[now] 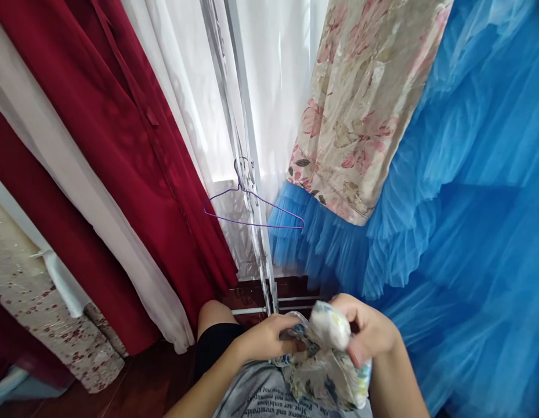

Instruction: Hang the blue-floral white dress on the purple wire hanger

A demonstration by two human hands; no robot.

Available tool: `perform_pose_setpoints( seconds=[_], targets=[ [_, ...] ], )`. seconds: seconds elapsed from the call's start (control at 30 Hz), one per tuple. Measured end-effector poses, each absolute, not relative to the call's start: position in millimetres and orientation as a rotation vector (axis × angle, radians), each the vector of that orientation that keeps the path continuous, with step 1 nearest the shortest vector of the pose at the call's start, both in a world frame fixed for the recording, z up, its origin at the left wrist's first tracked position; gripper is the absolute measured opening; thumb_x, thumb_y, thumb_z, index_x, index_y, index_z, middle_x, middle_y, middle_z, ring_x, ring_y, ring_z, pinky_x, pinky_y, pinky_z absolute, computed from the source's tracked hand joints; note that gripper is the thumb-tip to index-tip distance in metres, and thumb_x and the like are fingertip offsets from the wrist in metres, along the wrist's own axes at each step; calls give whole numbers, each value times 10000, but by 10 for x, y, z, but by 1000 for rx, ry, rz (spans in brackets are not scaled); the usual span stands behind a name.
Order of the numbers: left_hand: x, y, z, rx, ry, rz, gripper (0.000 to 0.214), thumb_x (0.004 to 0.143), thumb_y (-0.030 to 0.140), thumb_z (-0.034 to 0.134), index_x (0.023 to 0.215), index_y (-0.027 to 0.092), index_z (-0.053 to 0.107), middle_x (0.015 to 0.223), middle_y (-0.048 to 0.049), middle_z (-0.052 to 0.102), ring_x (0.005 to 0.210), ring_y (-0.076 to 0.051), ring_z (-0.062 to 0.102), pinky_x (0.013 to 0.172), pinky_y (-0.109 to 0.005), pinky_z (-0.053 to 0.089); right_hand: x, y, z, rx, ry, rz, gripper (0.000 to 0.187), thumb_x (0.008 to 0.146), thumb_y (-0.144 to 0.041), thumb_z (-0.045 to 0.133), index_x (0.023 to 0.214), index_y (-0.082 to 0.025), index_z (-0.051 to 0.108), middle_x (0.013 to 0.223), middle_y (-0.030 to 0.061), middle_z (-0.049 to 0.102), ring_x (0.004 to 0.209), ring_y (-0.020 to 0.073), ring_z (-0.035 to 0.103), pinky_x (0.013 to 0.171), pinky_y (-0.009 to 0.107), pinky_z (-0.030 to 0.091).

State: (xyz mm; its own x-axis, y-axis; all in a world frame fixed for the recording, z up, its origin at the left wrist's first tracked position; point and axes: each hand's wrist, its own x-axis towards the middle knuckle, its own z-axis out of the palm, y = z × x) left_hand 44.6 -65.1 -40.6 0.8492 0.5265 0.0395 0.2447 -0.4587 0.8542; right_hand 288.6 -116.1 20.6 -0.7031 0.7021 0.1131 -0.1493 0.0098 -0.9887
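A bunched piece of white cloth [325,380] with a blue, green and yellow print is gathered in front of my grey T-shirt. My left hand [269,339] closes on its left side, fingers partly hidden in the folds. On the other side my right hand [367,331] pinches a rolled part of the same cloth between thumb and fingers. Beyond my hands, a thin purple wire hanger [254,209] with nothing on it hangs by its hook on a white metal rack post [247,128].
Long dark red curtains [134,174] and pale fabric hang at the left. To the right, a floral cloth [351,116] overlaps a large blue tulle skirt [482,232]. A white sheer curtain [278,75] hangs behind the rack. The floor [143,377] is dark reddish brown.
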Motion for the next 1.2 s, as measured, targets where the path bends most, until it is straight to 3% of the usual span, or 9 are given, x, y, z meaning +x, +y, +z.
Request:
perform_pose_setpoints(
  seconds=[0.13, 0.23, 0.37, 0.47, 0.53, 0.67, 0.8, 0.93, 1.2],
  targets=[
    [215, -564, -296, 2027, 718, 560, 215, 895, 343, 632, 911, 157, 740, 815, -25, 697, 779, -174, 617, 726, -251, 463, 3126, -1143, 377, -704, -1783, 1757, 405, 608, -368, 900, 915, -185, 707, 729, 38, 660, 571, 140, 527, 542, 248, 407],
    [-61, -415, -76, 2051, 987, 774, 268, 873, 379, 657, 745, 144, 666, 679, 14, 582, 655, -127, 507, 609, -224, 379, 3209, -835, 483, -1000, -1728, 1355, 454, 641, -215, 826, 1087, -215, 745, 860, 43, 700, 598, 133, 558, 531, 229, 407],
    [-190, -325, 245, 2176, 1069, 817, 297, 858, 426, 683, 755, 153, 627, 648, 46, 473, 604, -96, 401, 561, -219, 293, 3233, -101, 658, -1014, -1650, 1045, 245, 610, -186, 772, 850, -148, 804, 796, 75, 740, 675, 200, 632, 628, 296, 477],
    [-165, -314, 446, 2294, 1034, 808, 321, 898, 410, 635, 713, 157, 562, 646, 52, 420, 602, -87, 379, 567, -218, 278, 3200, 524, 915, -869, -1336, 944, 25, 550, -165, 704, 549, -154, 682, 567, 13, 636, 545, 158, 542, 539, 278, 416],
    [-198, -278, 552, 2326, 1050, 830, 388, 928, 413, 593, 656, 160, 481, 628, 53, 367, 593, -85, 358, 561, -222, 262, 3120, 908, 1102, -908, -1177, 865, 273, 590, -155, 629, 380, -198, 461, 409, -54, 436, 451, 97, 380, 469, 242, 314],
    [-420, -133, 649, 2265, 1099, 957, 404, 931, 421, 587, 649, 168, 447, 622, 48, 352, 594, -93, 347, 546, -225, 254, 2801, 1427, 1278, -959, -1222, 956, 259, 610, -92, 613, 402, -177, 486, 429, -61, 465, 487, 85, 410, 483, 209, 327],
    [-704, -31, 632, 2149, 1123, 1093, 395, 908, 431, 616, 655, 172, 457, 626, 44, 365, 592, -99, 348, 533, -220, 266, 2443, 1520, 1173, -950, -1282, 1148, 60, 628, -108, 698, 646, -140, 651, 536, -30, 614, 519, 123, 545, 530, 234, 438],
    [-984, -2, 657, 2024, 1155, 1172, 375, 881, 453, 642, 682, 172, 494, 643, 38, 411, 597, -105, 385, 530, -212, 301, 2271, 1429, 1043, -808, -1312, 1431, 229, 706, -211, 779, 905, -140, 690, 743, 37, 739, 622, 173, 664, 614, 293, 538],
    [-1574, 568, 754, 2512, 1317, 590, 399, 853, 548, 622, 678, 190, 637, 679, -1, 585, 709, -177, 528, 700, -266, 390, 2386, 1304, 1186, -740, -1384, 1504, 260, 634, -253, 864, 805, -163, 690, 708, 10, 739, 613, 151, 657, 595, 227, 524]
  ],
)
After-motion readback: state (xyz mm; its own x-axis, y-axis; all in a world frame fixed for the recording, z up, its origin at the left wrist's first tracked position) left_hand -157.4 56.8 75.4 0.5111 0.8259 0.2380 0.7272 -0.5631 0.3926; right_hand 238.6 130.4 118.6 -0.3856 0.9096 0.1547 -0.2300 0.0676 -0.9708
